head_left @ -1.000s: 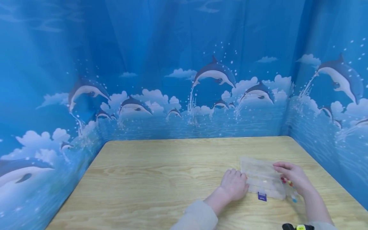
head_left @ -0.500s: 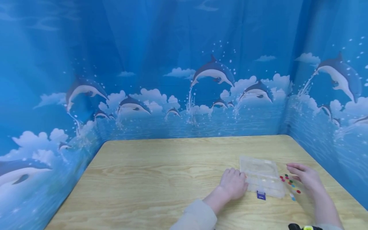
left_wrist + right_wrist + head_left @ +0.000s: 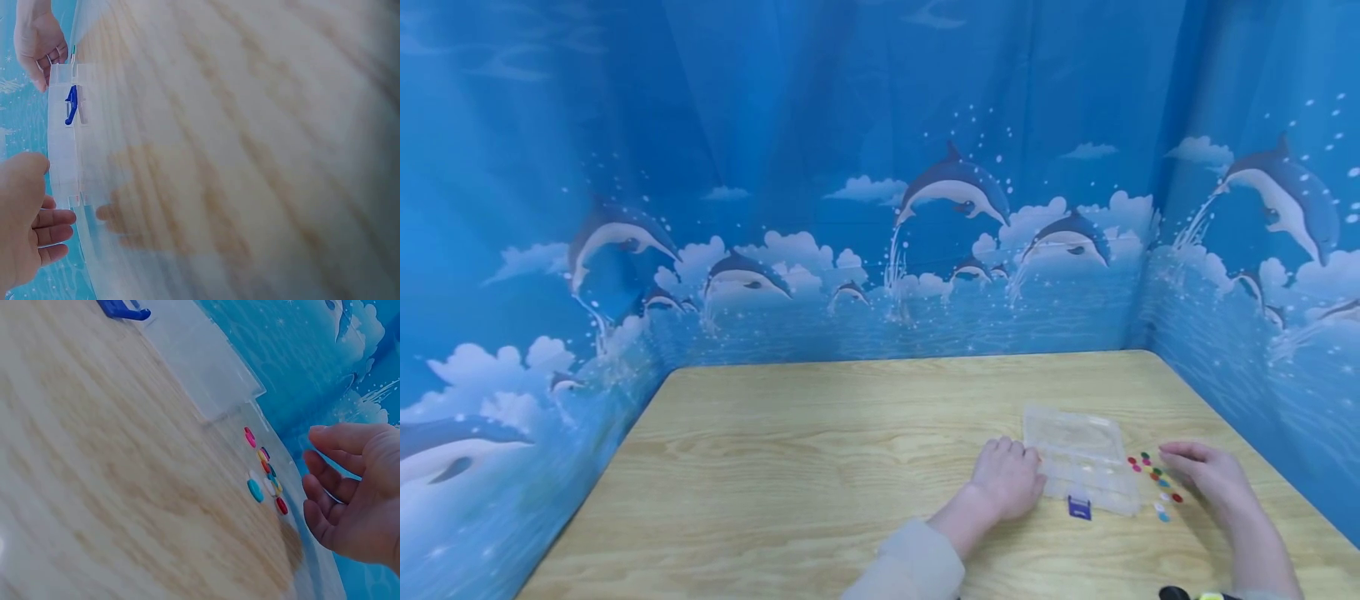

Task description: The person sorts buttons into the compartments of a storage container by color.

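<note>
**Loose discs btwn open box & R hand**

Clear plastic box (image 3: 1102, 498) on R part of wood-grain tbl (image 3: 812, 467), near the person. Lid (image 3: 1075, 435) folded back, away from the person; blue-purple latch (image 3: 1079, 507) at the front. Base has compartments; pale spots in there, too small to ID.

Discs (image 3: 1154, 477) loose on tbl just R of box: red, pink, green, yellow, blue, white. Some touch or overlap in R wrist view.

R hand (image 3: 1213, 475) just R of discs, fingers loosely bent, thumb apart from the lower ones; relaxed, empty, tips clear of the discs.

L hand (image 3: 1006, 477) at box's L end. L wrist view: thumb by one side, bent fingers near the end; can't tell if it grips the box or only touches.

Also: pale sleeve (image 3: 917, 562) on L arm; blue dolphin-print backdrop (image 3: 820, 150) behind tbl & both sides.
</note>
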